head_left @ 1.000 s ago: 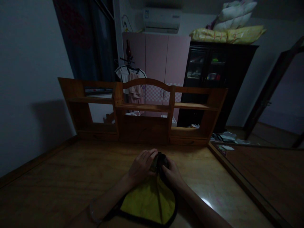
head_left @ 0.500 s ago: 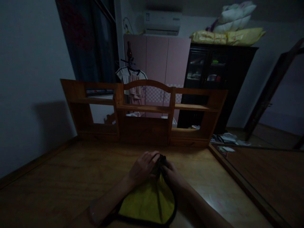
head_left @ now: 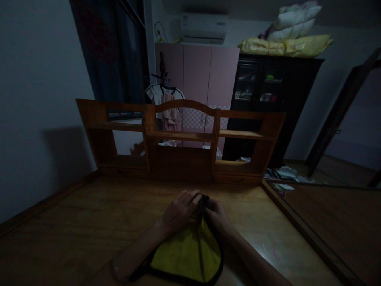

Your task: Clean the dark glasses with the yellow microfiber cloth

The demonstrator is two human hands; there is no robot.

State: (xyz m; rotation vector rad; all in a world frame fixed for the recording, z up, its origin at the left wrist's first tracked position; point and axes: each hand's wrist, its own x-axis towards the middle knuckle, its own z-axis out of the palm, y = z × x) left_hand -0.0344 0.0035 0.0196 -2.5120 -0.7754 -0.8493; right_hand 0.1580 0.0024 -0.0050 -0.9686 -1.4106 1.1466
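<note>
A yellow cloth with a dark border [head_left: 187, 254] lies on the wooden surface [head_left: 89, 222] in front of me, spreading toward the bottom edge. Its far end is bunched into a dark wad between my hands. My left hand [head_left: 178, 210] lies over the left side of that wad with fingers curled on it. My right hand [head_left: 218, 216] pinches the wad from the right. The two hands touch at the fingertips.
A wooden headboard with shelves [head_left: 181, 139] stands across the far edge. Behind it are pink wardrobes [head_left: 205, 79], a dark cabinet [head_left: 268, 91] with bedding [head_left: 285, 39] on top, and hanging clothes [head_left: 166, 103]. A raised wooden rim [head_left: 300, 226] runs along the right. The room is dim.
Both hands stay on the bunched end of the cloth. They have shifted only slightly, and the cloth's spread part looks much the same.
</note>
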